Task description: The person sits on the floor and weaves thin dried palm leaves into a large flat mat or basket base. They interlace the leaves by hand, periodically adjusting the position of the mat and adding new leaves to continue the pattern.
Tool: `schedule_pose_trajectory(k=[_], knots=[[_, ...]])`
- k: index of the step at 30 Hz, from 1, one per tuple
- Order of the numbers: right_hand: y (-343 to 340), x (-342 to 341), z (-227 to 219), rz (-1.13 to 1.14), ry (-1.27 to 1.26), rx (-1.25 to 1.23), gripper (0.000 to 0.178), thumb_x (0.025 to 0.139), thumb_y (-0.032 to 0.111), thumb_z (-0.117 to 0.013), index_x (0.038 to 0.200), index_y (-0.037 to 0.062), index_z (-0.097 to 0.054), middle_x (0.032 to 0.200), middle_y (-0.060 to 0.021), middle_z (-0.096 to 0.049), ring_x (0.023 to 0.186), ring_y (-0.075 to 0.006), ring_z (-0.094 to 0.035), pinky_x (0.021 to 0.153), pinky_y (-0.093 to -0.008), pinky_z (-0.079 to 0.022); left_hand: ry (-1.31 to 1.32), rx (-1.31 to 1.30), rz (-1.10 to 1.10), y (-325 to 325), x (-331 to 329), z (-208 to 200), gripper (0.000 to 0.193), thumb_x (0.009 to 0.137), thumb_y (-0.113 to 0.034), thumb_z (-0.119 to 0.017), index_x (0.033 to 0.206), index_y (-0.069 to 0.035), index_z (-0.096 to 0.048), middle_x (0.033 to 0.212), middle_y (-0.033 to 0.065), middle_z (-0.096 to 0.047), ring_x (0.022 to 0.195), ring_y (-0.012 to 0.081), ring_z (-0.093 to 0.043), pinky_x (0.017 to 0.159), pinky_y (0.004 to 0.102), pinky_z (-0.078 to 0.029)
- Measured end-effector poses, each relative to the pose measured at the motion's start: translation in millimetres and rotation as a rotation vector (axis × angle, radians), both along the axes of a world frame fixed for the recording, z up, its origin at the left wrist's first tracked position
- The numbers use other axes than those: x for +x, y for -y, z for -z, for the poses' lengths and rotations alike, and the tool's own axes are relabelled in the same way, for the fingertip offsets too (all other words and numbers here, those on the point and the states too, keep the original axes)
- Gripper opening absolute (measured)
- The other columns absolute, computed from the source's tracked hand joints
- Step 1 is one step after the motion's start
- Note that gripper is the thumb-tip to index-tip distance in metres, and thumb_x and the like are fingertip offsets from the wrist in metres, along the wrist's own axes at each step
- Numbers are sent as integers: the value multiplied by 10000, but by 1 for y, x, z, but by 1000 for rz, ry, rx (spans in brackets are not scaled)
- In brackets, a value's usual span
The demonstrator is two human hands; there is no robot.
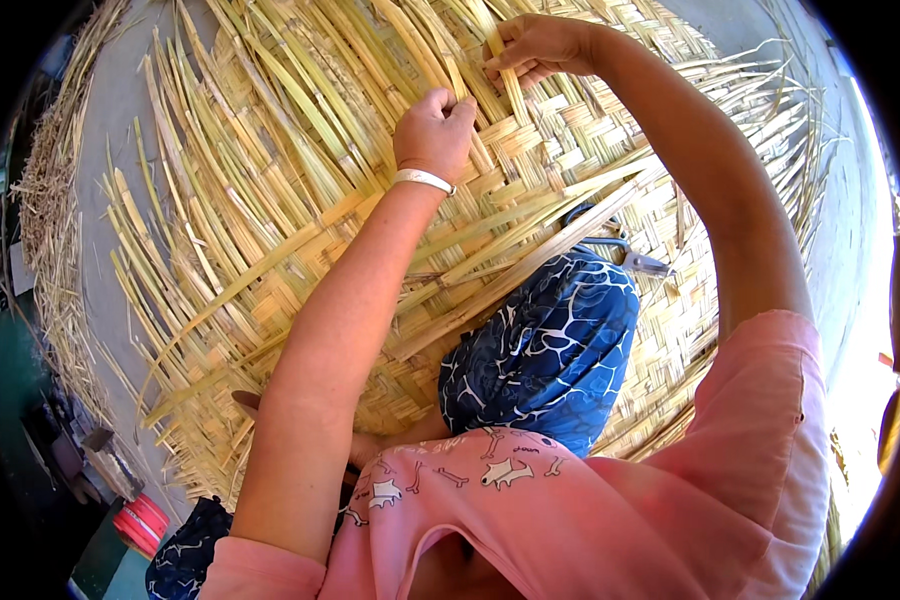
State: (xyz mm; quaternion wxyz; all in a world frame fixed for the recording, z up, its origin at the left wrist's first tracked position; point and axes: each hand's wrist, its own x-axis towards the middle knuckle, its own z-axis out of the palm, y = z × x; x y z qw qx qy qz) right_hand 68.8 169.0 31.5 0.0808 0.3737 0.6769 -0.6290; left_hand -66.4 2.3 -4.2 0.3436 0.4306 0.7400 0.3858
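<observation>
A large mat [560, 150] of flat, yellowish split-cane strips lies under me, its far part woven in a crossed pattern. My left hand [435, 135] is closed round pale strips near the weave's edge, its fingertips partly hidden. Farther off and to the right, my right hand [542, 50] pinches one upright cane strip [505, 60] between thumb and fingers. Long unwoven strips [300, 110] fan out to the far left. Several loose strips [530, 235] lie slantwise across the mat in front of my knee.
Pruning shears [645, 263] with blue handles lie on the mat beside my bent knee [545, 340]. Split ends [770, 120] stick out along the right side. Dry stalks [55, 200] are heaped at the far left, and a pink-red round object [140, 525] sits at lower left.
</observation>
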Motion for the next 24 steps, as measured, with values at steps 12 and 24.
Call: schedule_pose_trajectory(k=[12, 24], knots=[[16, -33, 21, -60, 214, 739, 352, 798, 342, -668, 961, 32, -633, 806, -96, -668, 750, -186, -640, 617, -337, -520, 40, 10, -34, -2, 1, -3, 244, 777, -262, -614, 805, -20, -635, 628, 126, -612, 582, 262, -587, 603, 365, -473], [14, -19, 26, 270, -75, 137, 403, 794, 375, -711, 998, 43, -606, 925, -95, -640, 828, -157, -622, 735, -273, -497, -9, 19, -95, -11, 2, 23, 301, 810, -178, -633, 1025, 29, -594, 726, 70, -620, 576, 159, -584, 557, 302, -471]])
